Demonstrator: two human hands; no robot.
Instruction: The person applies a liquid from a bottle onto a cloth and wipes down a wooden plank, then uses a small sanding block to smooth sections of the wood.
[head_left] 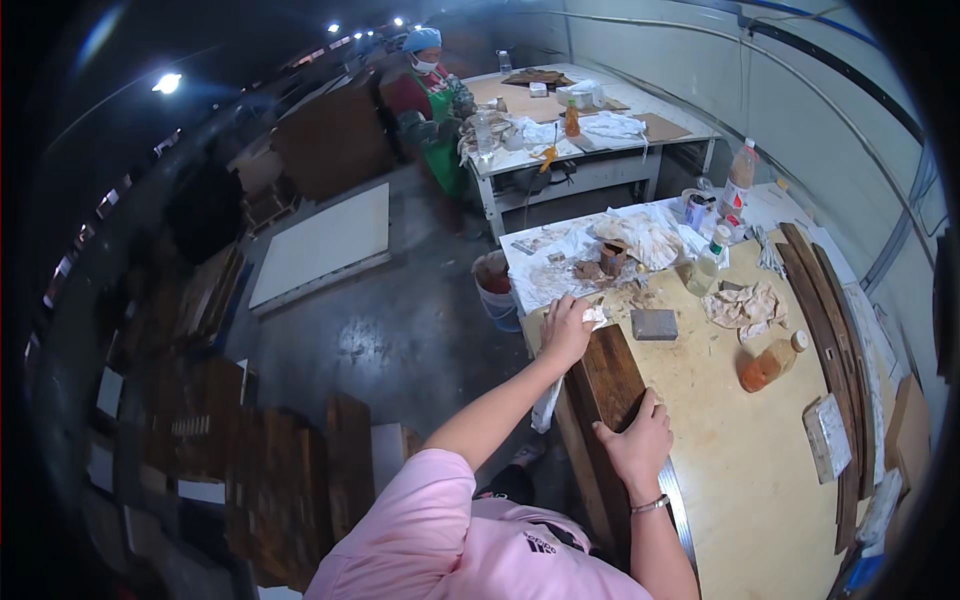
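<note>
A long dark brown wooden board (pixel 612 372) lies along the left edge of the worktable in front of me. My left hand (pixel 567 332) is closed on a small crumpled white cloth or paper (pixel 596 317) at the board's far end. Nearer to me, my right hand (pixel 641 446) grips the board, its thumb over the top face and its fingers at the right side. A grey rectangular block (pixel 654 324) rests on the table just right of the board's far end. Along the board's near right side runs a shiny metal strip (pixel 679 505).
Crumpled cloth (pixel 745 308), an orange-brown liquid bottle (pixel 772 362), a clear bottle (pixel 707 266) and a brown-stained can (pixel 612 258) stand on the table. Long dark strips (pixel 832 345) line its right side. A bucket (pixel 496 296) is beside it. Another person (pixel 436 120) stands at the far table.
</note>
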